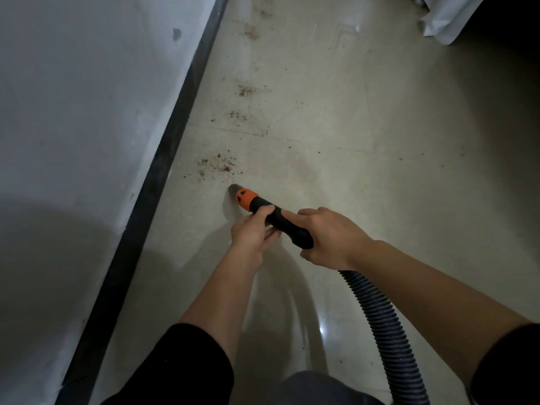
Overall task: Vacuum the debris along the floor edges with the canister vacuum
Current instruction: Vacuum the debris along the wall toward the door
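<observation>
Left hand (254, 232): curled round black plastic vacuum wand (276, 220) behind orange collar (247, 199), steering.
Right hand (330, 238): gripping wand's rear by ribbed black hose (380, 325), pushing.
Tip: low over pale glossy floor (350, 127), perhaps touching, just short of brown crumb debris (217, 166) beside black skirting board (163, 159).

left hand (253, 232): grips nozzle (273, 218) front
right hand (330, 238): grips nozzle rear
hose (380, 323): runs back from nozzle
debris (217, 165): on floor (350, 127), just ahead of nozzle tip, near baseboard (163, 159)

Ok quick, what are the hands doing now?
Left hand: holds the vacuum nozzle near its orange collar.
Right hand: grips the nozzle's back end.
</observation>
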`<state>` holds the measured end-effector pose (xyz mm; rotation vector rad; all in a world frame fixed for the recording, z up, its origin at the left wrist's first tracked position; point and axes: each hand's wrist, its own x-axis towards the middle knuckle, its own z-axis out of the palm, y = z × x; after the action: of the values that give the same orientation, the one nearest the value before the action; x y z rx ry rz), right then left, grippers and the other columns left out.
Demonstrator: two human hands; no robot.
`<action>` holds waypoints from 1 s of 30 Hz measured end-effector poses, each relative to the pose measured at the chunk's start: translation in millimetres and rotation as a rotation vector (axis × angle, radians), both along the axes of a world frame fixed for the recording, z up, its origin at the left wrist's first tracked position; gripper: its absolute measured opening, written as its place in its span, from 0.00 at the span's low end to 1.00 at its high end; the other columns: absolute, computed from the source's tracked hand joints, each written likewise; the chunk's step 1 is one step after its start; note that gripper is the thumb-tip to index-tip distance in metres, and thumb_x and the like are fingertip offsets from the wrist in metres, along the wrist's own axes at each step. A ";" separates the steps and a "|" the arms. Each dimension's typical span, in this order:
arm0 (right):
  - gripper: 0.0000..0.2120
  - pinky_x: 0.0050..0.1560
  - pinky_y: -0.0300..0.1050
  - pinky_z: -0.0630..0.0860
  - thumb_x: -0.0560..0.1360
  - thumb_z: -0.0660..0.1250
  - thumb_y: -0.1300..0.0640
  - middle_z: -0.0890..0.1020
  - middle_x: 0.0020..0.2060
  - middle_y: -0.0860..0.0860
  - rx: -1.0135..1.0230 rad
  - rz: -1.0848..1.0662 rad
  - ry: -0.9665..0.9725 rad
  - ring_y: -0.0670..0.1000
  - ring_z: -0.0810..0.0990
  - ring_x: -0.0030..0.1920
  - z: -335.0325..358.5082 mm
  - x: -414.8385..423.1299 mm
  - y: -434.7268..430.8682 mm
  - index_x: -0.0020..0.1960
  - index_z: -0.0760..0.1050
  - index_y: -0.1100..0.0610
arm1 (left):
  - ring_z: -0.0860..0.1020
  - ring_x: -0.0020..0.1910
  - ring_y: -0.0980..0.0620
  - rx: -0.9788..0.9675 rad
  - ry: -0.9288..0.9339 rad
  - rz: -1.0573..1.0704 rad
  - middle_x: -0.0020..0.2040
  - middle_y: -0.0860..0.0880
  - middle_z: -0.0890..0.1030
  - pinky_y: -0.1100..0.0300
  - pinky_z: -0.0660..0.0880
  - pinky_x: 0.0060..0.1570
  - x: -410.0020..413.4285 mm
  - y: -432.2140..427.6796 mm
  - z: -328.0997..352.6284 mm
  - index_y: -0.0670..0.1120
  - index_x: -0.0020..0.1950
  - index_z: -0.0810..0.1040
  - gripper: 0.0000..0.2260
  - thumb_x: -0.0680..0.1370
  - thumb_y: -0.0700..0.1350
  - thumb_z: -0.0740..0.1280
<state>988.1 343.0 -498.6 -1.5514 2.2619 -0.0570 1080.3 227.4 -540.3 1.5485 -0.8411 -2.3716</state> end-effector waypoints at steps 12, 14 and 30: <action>0.36 0.40 0.50 0.76 0.71 0.68 0.57 0.74 0.44 0.48 -0.030 -0.004 0.004 0.52 0.72 0.41 -7.0 -2.5 0.1 0.75 0.58 0.46 | 0.82 0.42 0.48 -0.005 0.008 0.003 0.46 0.43 0.82 0.59 0.80 0.43 -5.8 -5.5 -3.0 0.40 0.51 0.78 0.06 0.77 0.40 0.70; 0.37 0.40 0.48 0.75 0.71 0.68 0.56 0.74 0.44 0.48 -0.044 -0.008 -0.002 0.51 0.71 0.42 -8.7 -2.4 0.1 0.76 0.58 0.46 | 0.82 0.42 0.48 -0.002 0.014 0.001 0.47 0.43 0.82 0.58 0.79 0.45 -7.0 -7.3 -4.1 0.41 0.48 0.78 0.04 0.77 0.40 0.70; 0.35 0.39 0.54 0.77 0.69 0.67 0.60 0.76 0.41 0.50 -0.014 -0.036 -0.021 0.54 0.75 0.39 6.7 -23.6 -26.0 0.74 0.62 0.46 | 0.82 0.41 0.49 0.008 0.026 -0.025 0.46 0.44 0.82 0.62 0.81 0.39 -28.0 -28.7 0.0 0.41 0.47 0.78 0.05 0.77 0.41 0.71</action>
<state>964.5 317.0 -492.0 -1.5099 2.2778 -0.0988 1052.3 198.7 -540.2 1.5152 -0.8520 -2.4100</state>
